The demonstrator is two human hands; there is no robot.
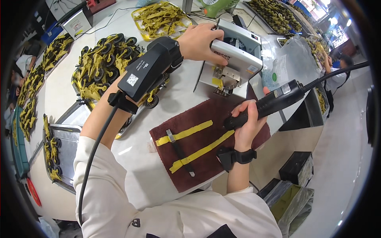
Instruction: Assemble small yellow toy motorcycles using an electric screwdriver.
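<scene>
My left hand (202,41) grips the upper edge of a white box-shaped screw feeder (238,59), thumb on its front and fingers over the top. Metal parts (228,79) project from the feeder's near side. In my right hand (251,123) is a black corded electric screwdriver (274,99), tilted with its cord end up to the right and its front end low over a maroon cloth (198,154). That tool's tip is hidden. Two yellow strips (190,131) lie across the cloth, with a dark bar (180,152) crossing them.
Yellow toy bikes with black wheels (101,65) are heaped left of my left forearm. Yellow parts (160,20) fill a tray at the back. Metal trays (69,137) stand at the left. A clear plastic bag (295,63) lies right of the feeder. Black bins (295,168) stand below, right.
</scene>
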